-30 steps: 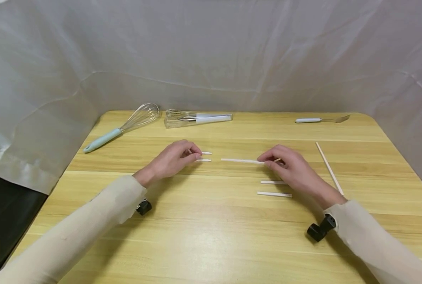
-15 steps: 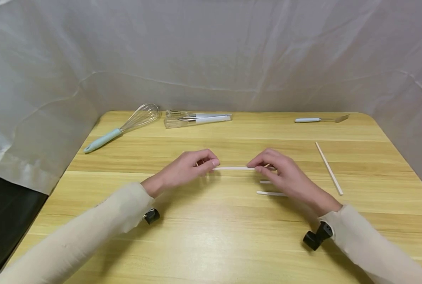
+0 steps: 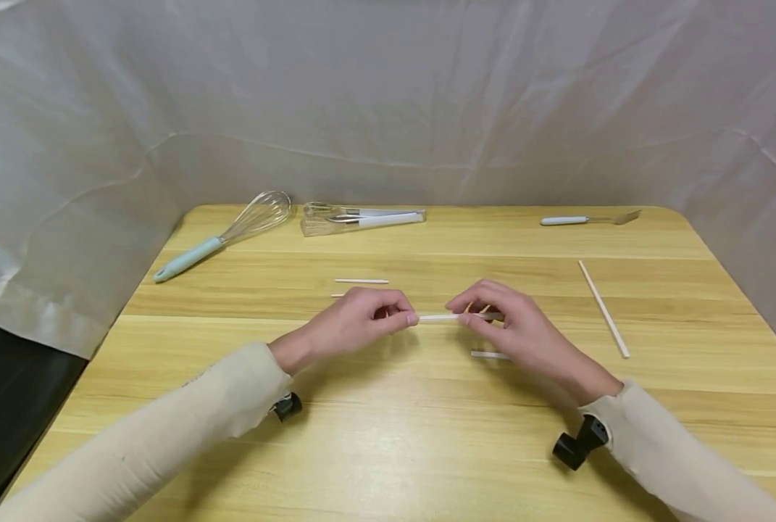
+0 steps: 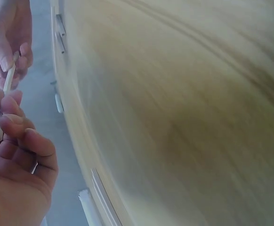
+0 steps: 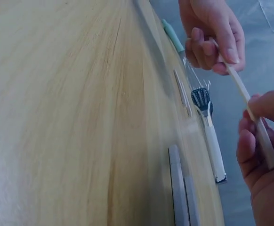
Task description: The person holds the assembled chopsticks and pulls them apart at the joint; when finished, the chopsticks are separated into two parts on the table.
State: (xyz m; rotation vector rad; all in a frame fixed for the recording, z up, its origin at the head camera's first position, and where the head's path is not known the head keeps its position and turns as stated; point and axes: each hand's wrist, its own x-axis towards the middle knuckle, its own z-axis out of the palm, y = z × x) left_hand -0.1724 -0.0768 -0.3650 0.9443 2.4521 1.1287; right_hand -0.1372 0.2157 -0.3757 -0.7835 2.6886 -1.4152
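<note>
A thin white chopstick (image 3: 437,317) spans level between both hands, raised over the table. My left hand (image 3: 355,322) pinches its left end between thumb and fingers; my right hand (image 3: 514,326) pinches it toward the thicker right end, which lies against the palm in the right wrist view. Behind the left hand are two thin, short stick pieces (image 3: 361,280), one partly covered by that hand. A thicker short piece (image 3: 488,354) pokes out under the right hand; the right wrist view shows two such thicker pieces (image 5: 177,188) side by side. Another whole chopstick (image 3: 604,308) lies slanted to the right.
A whisk with a pale blue handle (image 3: 188,259) lies at the back left. Beside it are white-handled tongs (image 3: 390,218) with wire-like heads. A fork with a white handle (image 3: 564,220) rests at the back right. Grey sheeting (image 3: 388,94) hangs behind the wooden table (image 3: 388,449).
My left hand has come away from the short thin pieces, moved right and nearer, and taken the chopstick's left end. My right hand, holding the chopstick, has shifted slightly left and nearer.
</note>
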